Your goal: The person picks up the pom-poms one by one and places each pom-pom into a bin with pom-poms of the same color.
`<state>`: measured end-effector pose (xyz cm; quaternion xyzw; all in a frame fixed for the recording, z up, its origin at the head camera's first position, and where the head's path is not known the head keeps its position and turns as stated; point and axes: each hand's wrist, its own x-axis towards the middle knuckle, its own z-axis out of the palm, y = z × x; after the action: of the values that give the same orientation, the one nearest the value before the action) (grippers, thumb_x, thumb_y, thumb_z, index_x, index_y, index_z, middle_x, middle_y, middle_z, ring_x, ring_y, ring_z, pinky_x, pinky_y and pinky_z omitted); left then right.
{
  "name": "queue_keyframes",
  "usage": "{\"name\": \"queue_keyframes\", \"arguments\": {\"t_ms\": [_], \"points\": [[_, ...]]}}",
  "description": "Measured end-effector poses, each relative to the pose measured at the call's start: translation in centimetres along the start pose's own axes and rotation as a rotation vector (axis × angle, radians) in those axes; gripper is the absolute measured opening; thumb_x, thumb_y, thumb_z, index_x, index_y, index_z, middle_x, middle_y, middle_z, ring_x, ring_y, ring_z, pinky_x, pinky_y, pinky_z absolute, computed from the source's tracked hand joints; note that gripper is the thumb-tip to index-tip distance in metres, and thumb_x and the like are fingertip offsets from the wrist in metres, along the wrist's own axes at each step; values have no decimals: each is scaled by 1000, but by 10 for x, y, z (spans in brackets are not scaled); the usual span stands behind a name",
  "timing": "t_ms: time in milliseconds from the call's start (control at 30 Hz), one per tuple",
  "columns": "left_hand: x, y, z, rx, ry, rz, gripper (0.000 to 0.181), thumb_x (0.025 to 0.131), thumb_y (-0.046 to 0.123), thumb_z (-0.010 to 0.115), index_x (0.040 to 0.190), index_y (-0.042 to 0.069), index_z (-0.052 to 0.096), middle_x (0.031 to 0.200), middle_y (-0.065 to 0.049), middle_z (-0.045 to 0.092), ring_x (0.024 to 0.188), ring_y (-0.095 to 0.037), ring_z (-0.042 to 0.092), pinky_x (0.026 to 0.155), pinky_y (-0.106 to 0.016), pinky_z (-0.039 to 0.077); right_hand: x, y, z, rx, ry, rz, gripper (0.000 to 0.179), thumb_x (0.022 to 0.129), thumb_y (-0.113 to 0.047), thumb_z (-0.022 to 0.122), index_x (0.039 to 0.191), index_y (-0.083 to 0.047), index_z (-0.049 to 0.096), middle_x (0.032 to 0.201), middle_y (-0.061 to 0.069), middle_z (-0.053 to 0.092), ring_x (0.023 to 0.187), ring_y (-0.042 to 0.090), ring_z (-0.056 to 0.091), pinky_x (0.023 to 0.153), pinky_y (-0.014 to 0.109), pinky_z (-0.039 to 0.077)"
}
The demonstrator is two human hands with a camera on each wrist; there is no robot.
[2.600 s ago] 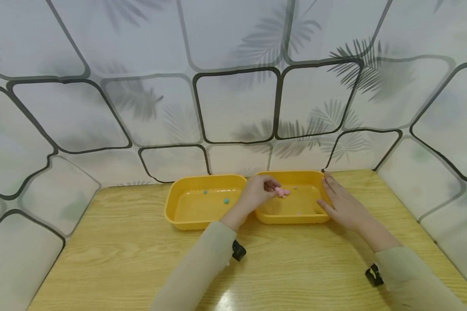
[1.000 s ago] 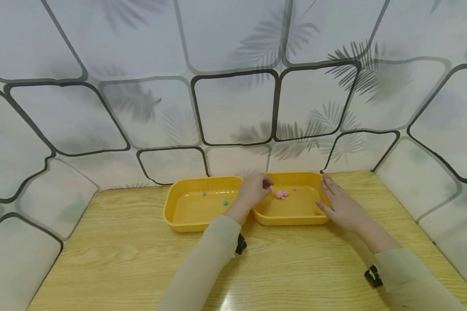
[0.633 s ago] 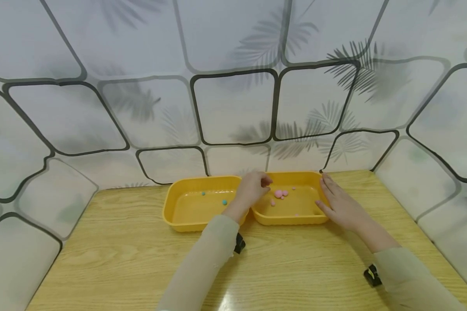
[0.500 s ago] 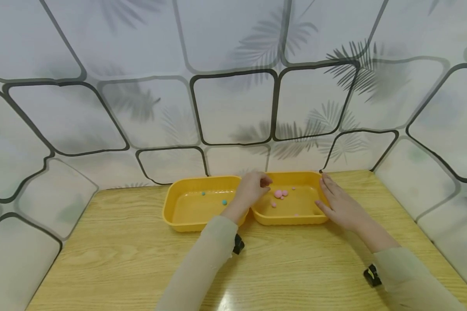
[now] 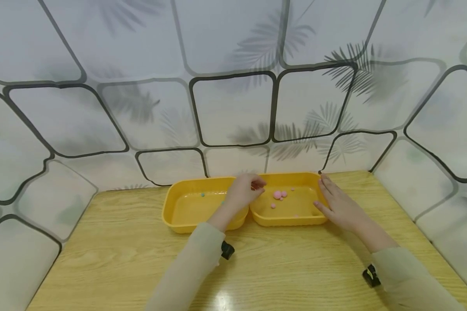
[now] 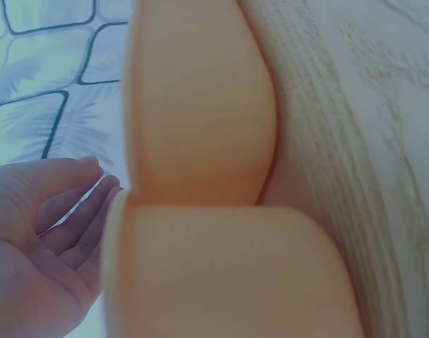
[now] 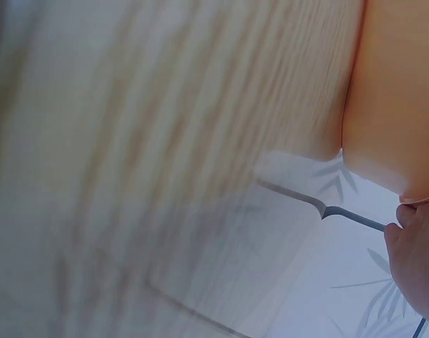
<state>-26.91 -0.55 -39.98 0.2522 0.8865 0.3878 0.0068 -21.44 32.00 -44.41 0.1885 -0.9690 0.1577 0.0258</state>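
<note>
Two yellow trays stand side by side. My left hand (image 5: pixel 242 191) hovers over their meeting rims, fingers loosely bent and holding nothing; in the left wrist view a gap shows between thumb and fingers. Inside the right tray (image 5: pixel 305 205) lie several small pink balls: a larger pink ball (image 5: pixel 277 195) in a cluster, and a separate pink ball (image 5: pixel 273 206) nearer the front left. The left tray (image 5: pixel 190 211) holds a teal ball (image 5: pixel 203 195) and another teal ball (image 5: pixel 223 202), partly hidden by my left hand. With straight fingers, my right hand (image 5: pixel 340 207) rests against the right tray's right side.
Both trays sit on a wood-grain table (image 5: pixel 288 263), close to its back edge. A patterned wall covering (image 5: pixel 233 108) rises behind and at both sides. A black wrist device (image 5: pixel 227 250) shows under the left sleeve, another black device (image 5: pixel 371 276) by the right.
My left hand has let go of a pink ball, which now lies toward the right tray's front left. That hand then shifted left toward the left tray. The right hand stays in place.
</note>
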Motion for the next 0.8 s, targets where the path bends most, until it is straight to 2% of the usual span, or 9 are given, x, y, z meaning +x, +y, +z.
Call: {"name": "queue_keyframes", "arguments": {"t_ms": [200,400,567,800], "points": [[-11,1,-12,-28,16,29,16,99,5,74,114,0,79,111,-13,80,100,-26,74,91,-36,64,-2,0,0,-3,16,-6,85,113,-45,48,163,14,15,173,35,8,162,52,12,135,58,11],[-27,2,-23,-28,31,51,14,98,6,75,111,2,80,112,-12,79,99,-26,75,90,-37,64,-3,-2,-2,-19,38,-14,83,113,-44,48,164,13,18,174,34,11,161,52,15,135,56,12],[-44,-1,-31,10,40,46,16,98,7,75,113,4,80,112,-11,80,99,-25,75,91,-39,64,-6,-6,-5,-32,63,-28,81,113,-45,48,164,11,20,174,32,13,161,50,18,136,54,12],[-67,-3,-50,72,53,24,17,98,11,77,114,7,79,113,-8,79,102,-25,74,94,-42,62,-15,-17,-10,-76,113,-59,84,111,-46,52,165,10,20,177,26,11,161,48,21,137,39,1]]}}
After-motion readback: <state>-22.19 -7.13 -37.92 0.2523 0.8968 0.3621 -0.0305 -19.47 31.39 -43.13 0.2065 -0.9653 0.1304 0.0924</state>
